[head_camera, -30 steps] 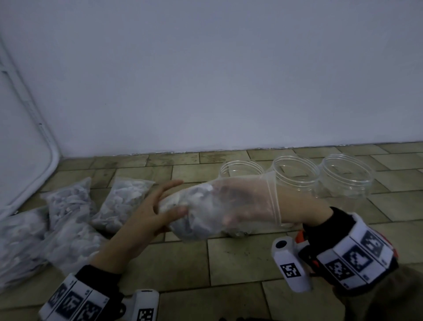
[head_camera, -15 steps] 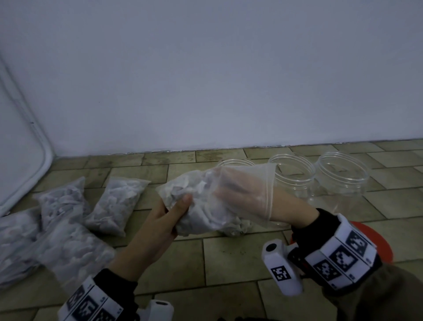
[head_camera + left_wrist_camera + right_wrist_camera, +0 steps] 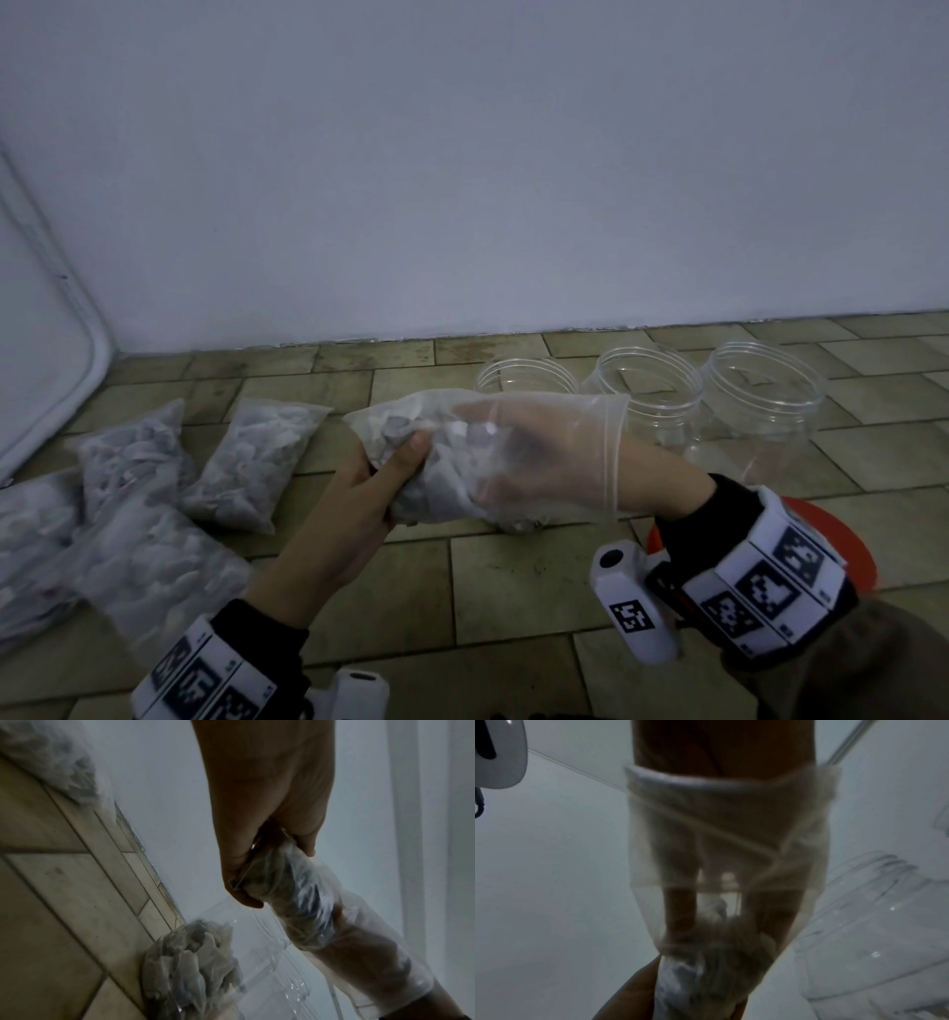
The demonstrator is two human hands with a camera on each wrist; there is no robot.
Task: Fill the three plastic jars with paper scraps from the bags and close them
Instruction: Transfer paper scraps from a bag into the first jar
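Note:
A clear plastic bag [image 3: 452, 478] of grey paper scraps is held in the air in front of three open clear jars [image 3: 524, 377] [image 3: 649, 380] [image 3: 765, 380]. My left hand [image 3: 405, 457] grips the bag's bunched left end, thumb on top. My right hand [image 3: 477, 447] is inside the bag up to the wrist. Its fingers are spread and fairly straight, with the tips buried in the scraps. The left wrist view shows the left hand [image 3: 257, 862] clenched on the bag [image 3: 303, 902]. In the right wrist view the bag's mouth [image 3: 731, 785] rings my right forearm. Some scraps lie at the left jar's base [image 3: 513, 524].
Several full scrap bags [image 3: 251, 462] [image 3: 133, 452] [image 3: 154, 565] lie on the tiled floor at the left. A red lid [image 3: 842, 545] lies on the floor under my right wrist. A white wall runs close behind the jars, and a white panel [image 3: 41, 360] leans at far left.
My left hand went from resting flat against the bag's end to gripping it with the thumb over the top. The bag rose slightly and the scraps bunched toward the left end.

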